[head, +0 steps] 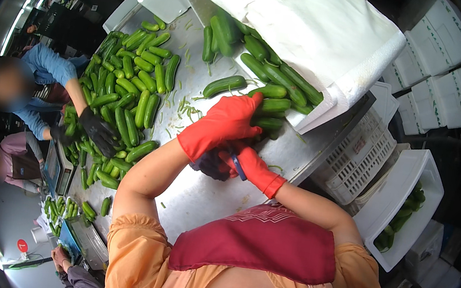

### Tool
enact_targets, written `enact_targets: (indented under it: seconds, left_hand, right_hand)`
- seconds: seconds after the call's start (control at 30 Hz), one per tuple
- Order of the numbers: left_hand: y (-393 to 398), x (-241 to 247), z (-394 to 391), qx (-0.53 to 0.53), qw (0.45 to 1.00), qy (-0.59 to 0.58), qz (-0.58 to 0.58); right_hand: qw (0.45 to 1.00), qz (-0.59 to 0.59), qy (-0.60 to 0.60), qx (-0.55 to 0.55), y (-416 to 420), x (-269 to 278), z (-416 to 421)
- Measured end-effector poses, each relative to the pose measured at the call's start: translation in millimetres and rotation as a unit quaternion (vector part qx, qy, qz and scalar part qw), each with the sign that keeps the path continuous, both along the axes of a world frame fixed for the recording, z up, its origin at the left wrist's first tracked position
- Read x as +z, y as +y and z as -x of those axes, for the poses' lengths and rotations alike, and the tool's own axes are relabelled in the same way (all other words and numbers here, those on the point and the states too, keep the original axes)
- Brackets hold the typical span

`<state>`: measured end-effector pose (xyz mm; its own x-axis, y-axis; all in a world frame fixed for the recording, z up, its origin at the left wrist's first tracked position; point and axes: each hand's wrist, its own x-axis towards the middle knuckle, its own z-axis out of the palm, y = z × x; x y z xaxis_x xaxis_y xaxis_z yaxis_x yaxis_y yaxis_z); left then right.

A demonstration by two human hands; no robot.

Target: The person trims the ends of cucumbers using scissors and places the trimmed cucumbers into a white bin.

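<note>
Both my hands wear red rubber gloves over the metal table [202,196]. My left hand [229,122] lies across several cucumbers [269,123] bunched beside the foam box's low edge, its fingers curled around them. Below it, my right hand [253,166] has a blue-handled tool [239,168] at its fingers; the tool's working end is hidden. A dark bundle [212,165], perhaps cloth, sits under my hands. More cucumbers [281,79] lie in the white foam box [335,100] ahead, partly under a white sheet [297,18]. One cucumber [224,86] lies by itself on the metal.
A large cucumber heap [130,84] covers the table's left side, where a co-worker's black-gloved hands [98,132] reach in. Cut stems [187,108] are scattered nearby. Scales [64,171] stand at the left. White plastic crates [358,155] and a bin [426,198] stand right of the table.
</note>
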<state>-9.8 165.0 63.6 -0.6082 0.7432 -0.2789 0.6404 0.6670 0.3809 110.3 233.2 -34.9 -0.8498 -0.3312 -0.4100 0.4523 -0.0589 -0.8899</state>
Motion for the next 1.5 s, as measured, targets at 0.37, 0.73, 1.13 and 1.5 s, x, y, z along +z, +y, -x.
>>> enact_targets:
  seconds: [0.37,0.73,1.13,1.5]
  left_hand:
    - [-7.6,6.3,0.8,0.013,0.991,-0.132,-0.012]
    - [-56.4,-30.3,10.7,0.226,0.735,-0.613,-0.183]
    - [-130.3,-51.8,-23.8,0.245,0.617,-0.49,-0.564]
    - [-161.8,-60.9,-54.0,0.405,0.335,-0.593,-0.611]
  right_hand:
    - [0.982,-0.111,0.023,0.153,21.8,29.1,15.3]
    - [0.878,-0.27,0.13,0.372,37.5,93.8,43.9]
    - [0.949,-0.104,0.272,0.124,37.7,68.1,3.5]
    - [0.992,0.08,0.071,-0.073,22.7,52.1,-15.5]
